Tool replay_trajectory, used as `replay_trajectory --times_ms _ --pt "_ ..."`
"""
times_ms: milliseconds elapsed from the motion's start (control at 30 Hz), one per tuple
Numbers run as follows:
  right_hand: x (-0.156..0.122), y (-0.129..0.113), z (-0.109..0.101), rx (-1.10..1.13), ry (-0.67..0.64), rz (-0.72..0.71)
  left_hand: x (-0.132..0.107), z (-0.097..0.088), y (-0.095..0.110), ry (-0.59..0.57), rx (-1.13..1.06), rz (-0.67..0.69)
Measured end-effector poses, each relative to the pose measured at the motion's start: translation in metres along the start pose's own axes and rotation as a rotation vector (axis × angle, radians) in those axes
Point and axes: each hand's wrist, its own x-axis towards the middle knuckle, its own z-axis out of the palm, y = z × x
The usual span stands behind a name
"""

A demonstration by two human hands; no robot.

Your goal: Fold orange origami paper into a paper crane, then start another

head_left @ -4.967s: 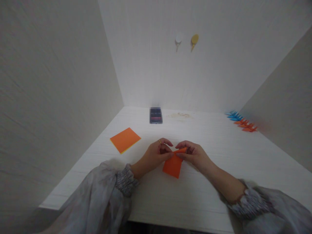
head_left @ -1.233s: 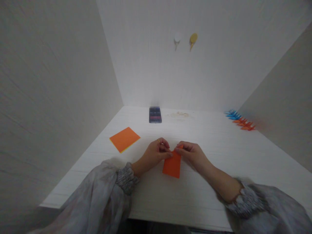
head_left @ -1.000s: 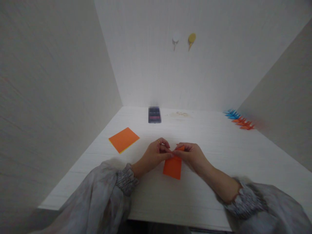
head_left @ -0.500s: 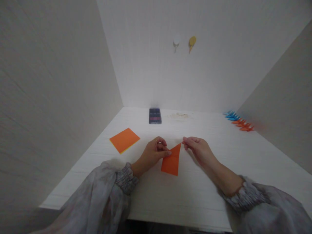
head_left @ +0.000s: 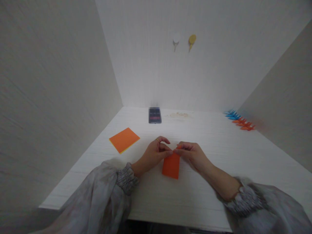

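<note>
A folded piece of orange paper (head_left: 171, 167) is held between my two hands, just above the white table. My left hand (head_left: 158, 152) pinches its top left edge between thumb and fingers; a ring shows on one finger. At the top right corner, my right hand (head_left: 190, 152) has its thumb and fingertips closed on the paper, close to the left fingertips. The fingertips hide the paper's upper edge. To the left lies a stack of orange paper sheets (head_left: 124, 140) with a yellow edge showing beneath.
A dark, blurred-out device (head_left: 155, 115) lies at the back of the table (head_left: 195, 201). Folded blue paper pieces (head_left: 232, 114) and orange paper pieces (head_left: 243, 124) line the right wall. A white hook (head_left: 175, 39) and a yellow hook (head_left: 192, 39) are on the back wall.
My right hand has moved left and slightly down, bringing the paper's top right corner over toward my left fingertips. The pointed corner no longer sticks up. My left hand has barely moved.
</note>
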Motion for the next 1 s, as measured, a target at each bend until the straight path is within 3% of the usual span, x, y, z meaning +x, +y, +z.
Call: replay_trajectory --times_ms 333,1000 --pt "0.002 -0.005 -0.003 0.099 0.112 -0.042 -0.002 0.002 0.007 0.053 -0.023 -0.010" --pt "0.005 -0.004 -0.009 0.110 0.125 0.009 -0.002 0.001 0.007 0.038 -0.032 0.024"
